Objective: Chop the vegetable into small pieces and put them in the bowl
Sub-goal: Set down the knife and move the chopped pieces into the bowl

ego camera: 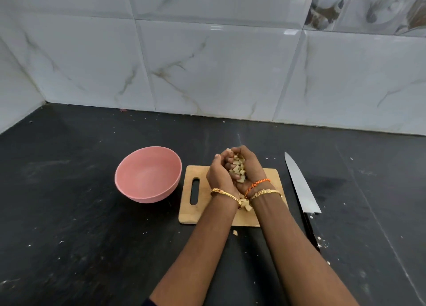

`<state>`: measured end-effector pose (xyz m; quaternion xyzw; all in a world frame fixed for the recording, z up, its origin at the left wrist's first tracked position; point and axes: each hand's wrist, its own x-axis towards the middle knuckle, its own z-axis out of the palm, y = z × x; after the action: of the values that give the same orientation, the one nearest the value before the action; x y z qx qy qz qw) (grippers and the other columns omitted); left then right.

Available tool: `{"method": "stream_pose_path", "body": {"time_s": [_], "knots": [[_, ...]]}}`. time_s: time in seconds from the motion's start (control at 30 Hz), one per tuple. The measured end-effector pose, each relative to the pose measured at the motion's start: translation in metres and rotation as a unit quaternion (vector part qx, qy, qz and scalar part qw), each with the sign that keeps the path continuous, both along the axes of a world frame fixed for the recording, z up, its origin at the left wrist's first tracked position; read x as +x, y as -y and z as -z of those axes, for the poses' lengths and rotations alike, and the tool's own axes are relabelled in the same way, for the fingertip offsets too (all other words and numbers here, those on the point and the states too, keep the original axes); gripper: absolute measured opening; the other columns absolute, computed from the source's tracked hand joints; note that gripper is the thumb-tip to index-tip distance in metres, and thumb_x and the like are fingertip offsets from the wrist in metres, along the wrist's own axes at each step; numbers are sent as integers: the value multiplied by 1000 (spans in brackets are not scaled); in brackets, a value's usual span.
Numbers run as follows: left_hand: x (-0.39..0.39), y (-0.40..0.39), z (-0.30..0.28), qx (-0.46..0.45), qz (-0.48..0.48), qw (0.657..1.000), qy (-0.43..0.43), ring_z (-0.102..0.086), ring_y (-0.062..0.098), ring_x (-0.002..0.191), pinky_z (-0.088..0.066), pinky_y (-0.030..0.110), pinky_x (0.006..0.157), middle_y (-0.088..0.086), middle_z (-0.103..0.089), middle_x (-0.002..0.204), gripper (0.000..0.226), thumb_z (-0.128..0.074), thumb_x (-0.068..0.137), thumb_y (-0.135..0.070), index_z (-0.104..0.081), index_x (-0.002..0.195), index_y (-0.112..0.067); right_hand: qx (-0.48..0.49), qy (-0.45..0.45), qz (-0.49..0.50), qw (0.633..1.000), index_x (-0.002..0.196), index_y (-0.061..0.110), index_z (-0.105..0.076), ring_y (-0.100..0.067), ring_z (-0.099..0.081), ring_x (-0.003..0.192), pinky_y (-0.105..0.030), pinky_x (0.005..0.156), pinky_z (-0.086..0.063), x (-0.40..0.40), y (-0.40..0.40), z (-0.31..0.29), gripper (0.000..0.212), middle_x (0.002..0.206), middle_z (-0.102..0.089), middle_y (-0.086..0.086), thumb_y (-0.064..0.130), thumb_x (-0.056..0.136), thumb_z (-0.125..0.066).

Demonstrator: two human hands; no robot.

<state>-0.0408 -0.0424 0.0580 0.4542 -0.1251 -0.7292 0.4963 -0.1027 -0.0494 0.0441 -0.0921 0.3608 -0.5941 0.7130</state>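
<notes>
My left hand (219, 174) and my right hand (250, 167) are cupped together above the wooden cutting board (202, 213), holding a heap of pale chopped vegetable pieces (238, 168) between the palms. A few more pieces (246, 205) lie on the board under my wrists, and one piece (235, 232) sits on the counter just off the board's near edge. The pink bowl (147, 174) stands empty to the left of the board, a short gap away from my hands.
A large knife (300, 185) with a black handle lies on the black counter (69, 213) right of the board, blade tip pointing away. A tiled wall (207, 63) runs behind and on the left. Small crumbs dot the counter.
</notes>
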Motion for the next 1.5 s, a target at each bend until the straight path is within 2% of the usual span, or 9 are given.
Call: {"method": "stream_pose_path", "body": {"time_s": [0.1, 0.2, 0.4, 0.63, 0.83, 0.97, 1.17, 1.37, 1.5], "knots": [[36, 14, -21, -30, -32, 999, -26, -64, 19, 77, -52, 25, 59, 10, -66, 88, 30, -38, 95, -20, -66, 94, -6, -25, -40, -24, 999, 64, 13, -45, -7, -41, 34, -13, 28, -23, 35, 24, -29, 22, 54, -46, 1, 18, 85, -48], [83, 31, -41, -44, -60, 997, -11, -61, 22, 81, -52, 31, 68, 11, -64, 86, 25, -40, 94, -17, -62, 85, -8, -28, -231, -45, 971, 58, 11, -53, -11, -45, 36, -16, 35, -31, 82, 50, -52, 24, 53, -52, -1, 17, 81, -55], [168, 61, -35, 7, -8, 981, 194, -53, 24, 61, -47, 29, 52, 12, -53, 68, 22, -33, 84, -2, -50, 71, -6, -79, -553, -221, 799, 69, 11, -61, -12, -47, 58, -25, 54, -40, 148, 78, -50, 23, 64, -54, -1, 21, 88, -52], [190, 69, -33, 36, 155, 920, 359, -49, 28, 86, -48, 47, 78, 13, -50, 96, 13, -40, 83, -10, -52, 86, -7, -61, -716, -363, 593, 96, 6, -65, -26, -63, 86, -33, 76, -50, 150, 85, -67, 22, 96, -66, -9, 24, 93, -52], [182, 78, -28, -87, 109, 854, 500, -64, 19, 84, -54, 35, 81, 8, -66, 92, 26, -58, 82, -4, -62, 108, -9, -180, -683, -76, 704, 58, 15, -46, -15, -47, 58, -25, 56, -42, 135, 90, -85, 28, 58, -49, 1, 14, 82, -61], [165, 70, -18, -178, 85, 759, 621, -64, 21, 89, -50, 28, 74, 9, -69, 98, 21, -57, 83, -6, -67, 101, -11, -135, -652, -230, 709, 68, 15, -54, -11, -50, 64, -26, 60, -44, 129, 71, -60, 19, 69, -53, 1, 12, 87, -60], [117, 65, -12, -327, 117, 685, 640, -63, 18, 93, -50, 28, 87, 7, -69, 102, 20, -55, 89, -7, -69, 103, -10, -68, -504, -79, 858, 81, 8, -66, -13, -57, 72, -25, 72, -53, 59, 34, -56, 11, 75, -61, -5, 4, 89, -59], [58, 90, 7, -262, 296, 525, 754, -62, 30, 99, -49, 35, 84, 15, -64, 109, 21, -58, 87, -6, -64, 107, -4, 20, -453, -20, 891, 76, 5, -62, -13, -57, 68, -25, 72, -52, 5, -13, -42, 22, 73, -59, -8, -3, 92, -50], [43, 97, 13, -199, 311, 490, 790, -59, 28, 107, -49, 32, 84, 14, -61, 116, 25, -56, 89, -6, -59, 113, -1, 51, -430, 17, 901, 77, 6, -63, -14, -60, 72, -29, 77, -53, -21, -36, -30, 22, 75, -62, -9, -4, 92, -49]]}}
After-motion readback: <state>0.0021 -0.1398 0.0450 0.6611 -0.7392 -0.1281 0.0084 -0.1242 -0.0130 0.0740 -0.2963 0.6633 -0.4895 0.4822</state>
